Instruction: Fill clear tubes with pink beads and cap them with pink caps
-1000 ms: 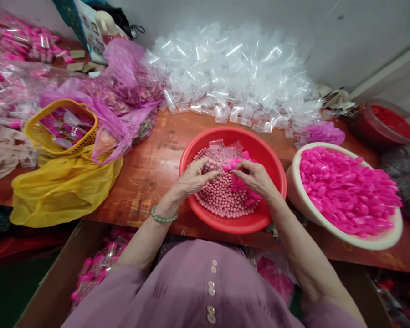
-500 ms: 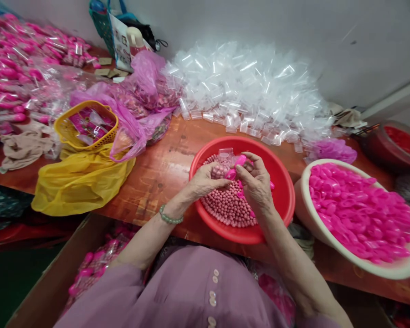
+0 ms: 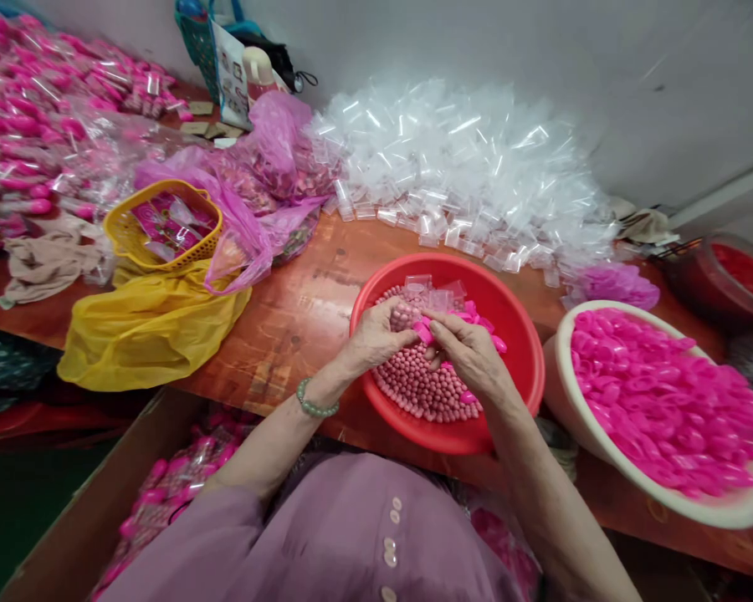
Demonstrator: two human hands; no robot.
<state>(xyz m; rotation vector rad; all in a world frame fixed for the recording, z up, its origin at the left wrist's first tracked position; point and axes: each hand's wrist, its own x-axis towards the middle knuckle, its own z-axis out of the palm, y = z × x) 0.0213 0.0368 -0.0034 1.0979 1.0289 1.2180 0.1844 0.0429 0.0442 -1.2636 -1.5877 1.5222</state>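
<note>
Over a red basin (image 3: 527, 368), my left hand (image 3: 373, 337) is closed around a clear plastic tube (image 3: 405, 313) filled with small dusty-pink balls. A bright pink plastic cap (image 3: 422, 331) sits at the tube's right end. My right hand (image 3: 470, 349) pinches this cap between thumb and fingers, and its other fingers curl below. Whether the cap is fully seated on the tube I cannot tell. Under my hands, many loose pink balls (image 3: 423, 389) cover the basin's floor. Clear tubes (image 3: 440, 299) and loose pink caps (image 3: 486, 326) lie at its far side.
Right of the basin stands a cream tub (image 3: 561, 351) heaped with pink plastic pieces (image 3: 658, 393). Clear tubes (image 3: 458, 159) are piled along the wall. Leftward are a yellow basket (image 3: 116, 230), a yellow bag (image 3: 151, 334), a pink bag (image 3: 251, 234) and filled pink-capped tubes (image 3: 31, 109).
My right hand has lowered and turned flatter, its fingers now closer around the cap against the tube. My left hand keeps its hold. The view has shifted slightly.
</note>
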